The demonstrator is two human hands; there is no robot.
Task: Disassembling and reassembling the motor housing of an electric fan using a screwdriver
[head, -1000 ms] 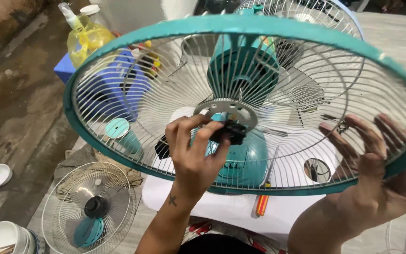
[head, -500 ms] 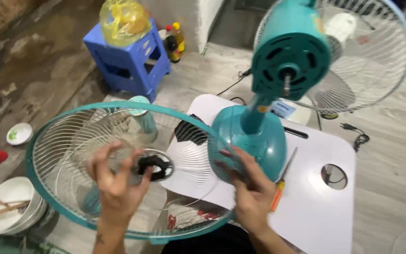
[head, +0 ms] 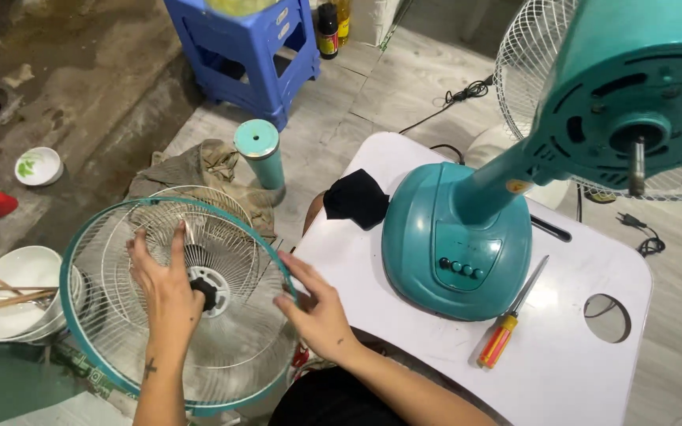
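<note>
Moved since half a second ago: the round teal-rimmed wire fan guard point(head: 179, 304) has gone lower and further left, off the edge of the white plastic worktop point(head: 570, 371), and my right hand has left the fan base for the guard's rim. Item, left hand point(head: 166, 285): lies flat on the wires, fingers point(head: 177, 237) spread, heel by the black centre hub point(head: 203, 293); it presses, grips nothing. Item, right hand point(head: 315, 304): fingers open, touching the rim's right edge. Item, teal plastic fan body point(head: 458, 237): stands on the worktop, bare motor shaft point(head: 637, 167) pointing out. Item, orange-handled screwdriver point(head: 511, 319): just beside the base. Risks, as I judge: the guard rests on loose hands only and may tip or slide onto the second wire guard point(head: 199, 207) and white bowls point(head: 17, 292) below; a finger could catch between the wires; the shaft sits near head height.
</note>
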